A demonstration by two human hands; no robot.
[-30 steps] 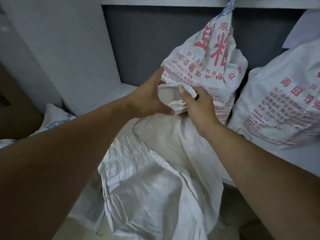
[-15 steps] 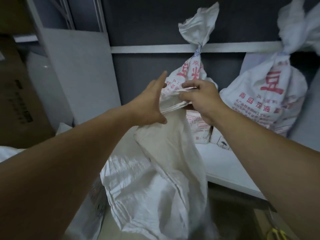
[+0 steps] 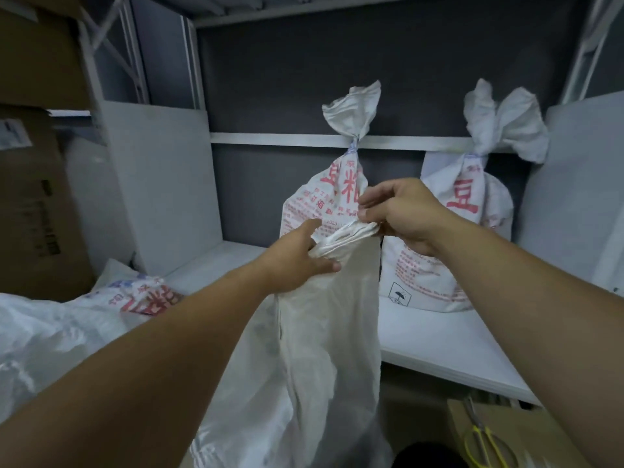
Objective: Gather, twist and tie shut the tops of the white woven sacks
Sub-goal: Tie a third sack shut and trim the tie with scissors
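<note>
White metal shelf (image 3: 439, 349) runs behind and below both grips. Brown cardboard box (image 3: 30, 204) far left of the left grip, its label blurred, unreadable.

Plain white sack (image 3: 331, 332), no print showing, hangs straight down from both grips. Its gathered top (image 3: 344, 236) is bunched into a rope-like roll between them. Left grip (image 3: 297, 258) is clenched round the neck of the sack, thumb under the bunch, fingers behind it. Right grip (image 3: 401, 214) pinches the far end of the bunch with curled fingers, up and to the right of the left grip.

Flat sack (image 3: 145, 295) lies down-left of the left grip, red characters on it, too crumpled to read.

Middle tied sack (image 3: 337, 184) stands on the shelf just behind both grips, neck tied, big red "粕" and rows of small red text, "2023" just above the left grip. Right tied sack (image 3: 439, 271) stands behind and right of the right grip, big red "豆", small boxed umbrella mark low on it.

Yellow-handled scissors (image 3: 483, 440) lie far below the right grip.
</note>
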